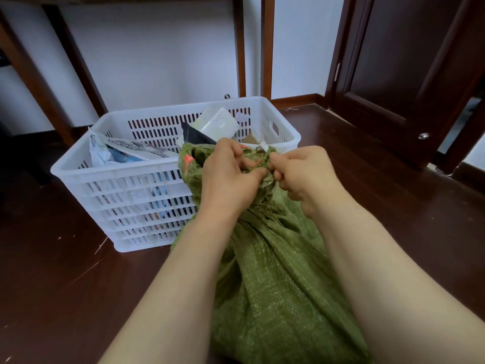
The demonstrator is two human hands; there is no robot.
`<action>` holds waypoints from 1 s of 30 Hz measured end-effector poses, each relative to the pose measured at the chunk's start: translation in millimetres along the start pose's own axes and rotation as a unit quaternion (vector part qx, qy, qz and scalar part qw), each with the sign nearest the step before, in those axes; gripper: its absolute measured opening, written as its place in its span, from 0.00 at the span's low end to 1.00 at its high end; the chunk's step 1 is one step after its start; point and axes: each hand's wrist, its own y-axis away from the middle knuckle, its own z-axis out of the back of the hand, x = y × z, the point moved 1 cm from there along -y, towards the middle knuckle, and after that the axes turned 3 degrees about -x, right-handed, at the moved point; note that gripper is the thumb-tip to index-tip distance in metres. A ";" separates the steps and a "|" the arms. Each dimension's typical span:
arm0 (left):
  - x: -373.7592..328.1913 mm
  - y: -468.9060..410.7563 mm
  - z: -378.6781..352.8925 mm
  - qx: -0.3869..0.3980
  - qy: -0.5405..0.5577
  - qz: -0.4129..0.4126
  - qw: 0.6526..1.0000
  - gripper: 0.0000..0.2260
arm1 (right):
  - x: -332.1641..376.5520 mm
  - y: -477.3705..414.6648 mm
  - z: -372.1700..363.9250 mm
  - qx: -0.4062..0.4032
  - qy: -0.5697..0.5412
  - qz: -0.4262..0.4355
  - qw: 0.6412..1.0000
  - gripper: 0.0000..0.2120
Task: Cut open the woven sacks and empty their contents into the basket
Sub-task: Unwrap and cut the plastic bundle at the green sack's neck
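Broadly, the dark wooden floor [52, 271] carries everything. The white slatted basket [118, 172] stands on it by the wall, already part-filled with parcels [136, 151] that rise above its rim.

The green sack [275, 285] stands on the floor just in front of the basket, its top touching or overlapping the near rim at the right. The body looks full and slumped. The weave is thin, soft and creased, so it will probably fold rather than hold a shape. Its weight cannot be read, though the bulge suggests a fair load. The cloth frays at the gathered neck [262, 206], so it is judged likely to tear along the weave if pulled hard.

The left hand [228, 172] has its fingers curled round the bunched mouth above the neck. The right hand [301, 172], just beside it, is closed and pinching the same bunch from the other side. No cutting tool is plainly visible.

Judgement: the neck is the sound hold for opening. For tipping, one hand at the mouth and one low on the body seems advisable, since the smooth weave may slip.
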 end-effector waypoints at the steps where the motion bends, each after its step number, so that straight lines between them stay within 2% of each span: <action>1: -2.6 1.9 -1.1 0.002 -0.004 -0.003 1.000 0.22 | -1.6 -0.7 -0.1 0.008 -0.072 -0.038 0.997 0.13; 4: -0.8 7.6 -3.9 0.036 -0.015 0.008 0.999 0.22 | -5.2 -16.5 14.1 -0.034 -0.210 -0.110 0.971 0.12; 7: 13.3 15.4 1.9 0.062 -0.014 0.036 0.997 0.19 | -7.5 -39.0 56.0 -0.100 -0.283 -0.113 0.947 0.14; 9: 16.0 15.4 6.4 0.072 -0.004 0.038 0.997 0.17 | -17.3 -37.9 68.0 -0.083 -0.234 -0.110 0.962 0.14; 11: 9.0 17.1 4.2 0.101 0.010 0.038 0.994 0.21 | -24.3 -27.5 56.5 -0.023 -0.154 -0.122 0.980 0.12; 15: -5.9 23.3 -8.3 0.120 0.001 0.012 0.993 0.11 | -17.0 -9.7 28.2 0.047 -0.064 -0.112 0.991 0.18; 18: 2.3 23.5 -6.5 0.143 -0.038 -0.021 0.989 0.14 | -16.2 -7.1 22.6 0.059 -0.042 -0.078 0.994 0.12; 20: 5.1 23.7 -2.9 0.171 -0.065 -0.045 0.982 0.17 | -21.3 -8.5 21.3 0.034 -0.041 -0.070 0.996 0.13; 22: 5.4 23.6 -2.0 0.158 -0.089 -0.066 0.981 0.19 | -24.7 -9.7 21.0 -0.010 -0.059 -0.077 0.995 0.14; 25: 2.7 26.9 -6.6 0.098 -0.105 -0.063 0.988 0.15 | -26.4 -10.5 22.9 -0.068 -0.146 -0.125 0.979 0.16; 30: 5.0 29.4 -17.2 0.110 -0.099 -0.035 0.988 0.14 | -36.1 -12.4 25.7 -0.132 -0.233 -0.173 0.948 0.15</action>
